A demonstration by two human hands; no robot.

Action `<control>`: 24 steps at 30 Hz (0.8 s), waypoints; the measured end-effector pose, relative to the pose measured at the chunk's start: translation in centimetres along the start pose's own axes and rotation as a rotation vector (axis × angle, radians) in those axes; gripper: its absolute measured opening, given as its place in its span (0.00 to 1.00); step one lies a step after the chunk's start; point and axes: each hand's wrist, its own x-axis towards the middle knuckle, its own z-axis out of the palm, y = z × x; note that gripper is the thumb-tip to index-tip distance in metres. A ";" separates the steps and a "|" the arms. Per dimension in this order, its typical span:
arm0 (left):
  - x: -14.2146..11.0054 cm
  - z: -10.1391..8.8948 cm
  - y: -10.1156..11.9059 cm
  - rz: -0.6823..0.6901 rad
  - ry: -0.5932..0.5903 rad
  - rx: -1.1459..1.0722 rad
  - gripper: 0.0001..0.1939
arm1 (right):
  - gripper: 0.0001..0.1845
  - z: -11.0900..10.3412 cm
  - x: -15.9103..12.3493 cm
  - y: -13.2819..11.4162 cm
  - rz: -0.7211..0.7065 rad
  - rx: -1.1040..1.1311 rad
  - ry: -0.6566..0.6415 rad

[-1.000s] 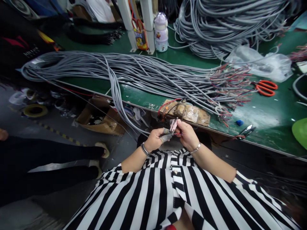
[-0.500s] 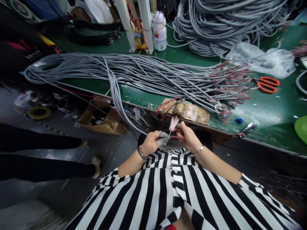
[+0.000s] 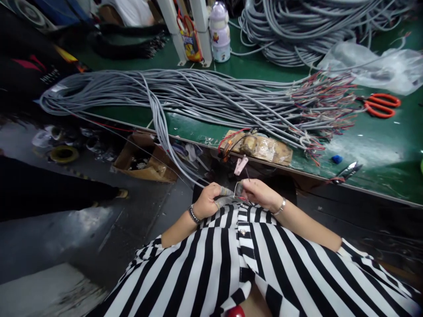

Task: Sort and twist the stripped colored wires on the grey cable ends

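My left hand (image 3: 207, 201), its thumb and forefinger covered in greyish wrapping, is closed on the end of a grey cable (image 3: 191, 177) that hangs down from the bench. Thin red wires (image 3: 243, 198) stick out past its fingertips. My right hand (image 3: 261, 193) is closed too, pinching a thin white wire (image 3: 235, 188) that curves up from the cable end. Just beyond my fingers, near the bench edge, is a pink clip (image 3: 241, 165), apart from both hands. What my right palm covers is hidden.
A long bundle of grey cables (image 3: 198, 94) with stripped ends lies across the green bench (image 3: 373, 145). Orange-handled scissors (image 3: 381, 105), small snips (image 3: 346, 172) and a taped cardboard block (image 3: 264, 147) lie on it. A cardboard box (image 3: 145, 160) and a person's leg (image 3: 59, 187) are at left below.
My right hand has let go of the pink clip and moved down to the white wire. My left hand keeps hold of the cable. The neighbour's legs have shifted left.
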 end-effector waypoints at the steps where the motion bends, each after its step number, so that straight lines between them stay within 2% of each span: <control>1: 0.1 0.1 -0.1 -0.005 -0.025 0.012 0.10 | 0.28 0.3 -0.1 0.1 0.003 -0.034 -0.010; 4: 0.4 0.2 -0.3 -0.018 -0.077 0.056 0.10 | 0.25 1.4 -0.2 0.4 -0.004 -0.079 0.051; 7: 0.4 -0.2 0.1 0.012 -0.099 0.073 0.10 | 0.24 1.7 0.2 0.6 0.011 0.013 0.182; 10: -0.1 -0.9 0.6 0.061 -0.091 0.040 0.09 | 0.23 0.6 0.7 0.5 -0.001 0.111 0.382; 12: -0.3 -1.4 0.7 0.105 -0.034 0.046 0.07 | 0.23 -0.5 0.9 0.1 -0.056 0.147 0.464; 14: -0.4 -1.6 0.5 0.151 0.063 0.081 0.06 | 0.24 -1.3 1.1 -0.4 -0.131 0.165 0.416; 18: 0.6 -1.3 0.0 0.226 0.225 0.127 0.07 | 0.30 -1.4 1.8 -1.5 -0.164 0.198 0.193; 20: 1.5 -1.0 -0.2 0.233 0.250 0.145 0.07 | 0.31 -1.0 2.4 -1.9 -0.171 0.210 0.139; 24: 2.9 -0.6 -0.5 0.227 0.250 0.145 0.07 | 0.28 -0.4 3.5 -2.1 -0.206 0.249 0.131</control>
